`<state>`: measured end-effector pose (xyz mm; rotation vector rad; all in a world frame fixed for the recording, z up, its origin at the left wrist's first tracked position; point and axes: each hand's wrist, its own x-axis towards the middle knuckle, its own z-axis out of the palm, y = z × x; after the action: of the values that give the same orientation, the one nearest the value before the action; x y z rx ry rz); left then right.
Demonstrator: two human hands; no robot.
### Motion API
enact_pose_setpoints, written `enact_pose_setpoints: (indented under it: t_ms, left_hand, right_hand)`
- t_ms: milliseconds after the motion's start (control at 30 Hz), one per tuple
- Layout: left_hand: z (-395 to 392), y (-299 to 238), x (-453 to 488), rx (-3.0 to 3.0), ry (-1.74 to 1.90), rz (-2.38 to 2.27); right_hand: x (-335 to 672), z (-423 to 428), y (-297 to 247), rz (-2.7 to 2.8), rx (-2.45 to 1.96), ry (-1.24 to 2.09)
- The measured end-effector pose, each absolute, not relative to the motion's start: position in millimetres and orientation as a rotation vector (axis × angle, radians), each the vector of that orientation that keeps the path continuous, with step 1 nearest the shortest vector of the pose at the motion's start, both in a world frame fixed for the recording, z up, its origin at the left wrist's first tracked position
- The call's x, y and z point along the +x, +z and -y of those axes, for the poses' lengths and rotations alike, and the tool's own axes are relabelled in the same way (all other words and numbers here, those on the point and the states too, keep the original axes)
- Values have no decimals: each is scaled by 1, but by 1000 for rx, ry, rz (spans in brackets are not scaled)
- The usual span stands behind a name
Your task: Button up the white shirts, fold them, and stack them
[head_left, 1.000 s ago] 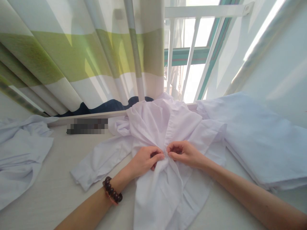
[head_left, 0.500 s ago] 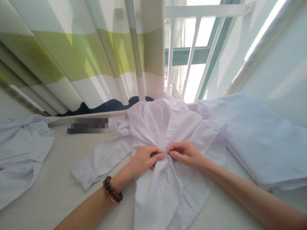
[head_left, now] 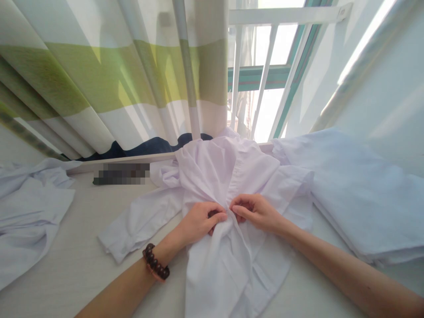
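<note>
A white shirt (head_left: 208,172) lies crumpled in front of me, its sleeves spread to both sides and its button strip running down the middle. My left hand (head_left: 203,221) pinches the cloth by the front opening, thumb against fingers. Just to its right, my right hand (head_left: 253,212) grips the facing edge of the same shirt between thumb and fingertips. The cloth gathers into folds between the two hands. Any button at the fingertips is too small to make out. A dark beaded bracelet (head_left: 155,263) circles my left wrist.
Folded white cloth (head_left: 361,198) is stacked at the right, and more white clothing (head_left: 29,221) lies at the left. A blurred-out dark object (head_left: 121,174) rests near the back edge. Behind are a green-striped curtain (head_left: 132,75) and a white railing (head_left: 265,66) before a window.
My right hand's fingertips have shifted very slightly and closed a little at the shirt's edge. The left hand and the shirt stay almost in place.
</note>
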<state>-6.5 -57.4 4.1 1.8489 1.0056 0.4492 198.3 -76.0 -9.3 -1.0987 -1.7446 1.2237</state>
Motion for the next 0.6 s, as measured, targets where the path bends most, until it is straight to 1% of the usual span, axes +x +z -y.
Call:
enact_pose_setpoints:
  t_ms: [367, 600]
  left_hand:
    - [56, 4, -7, 1857, 455, -993]
    - [55, 0, -9, 1839, 456, -971]
  right_hand:
    - [199, 78, -10, 1850, -1052, 1143]
    - [200, 78, -11, 1905, -972, 1016]
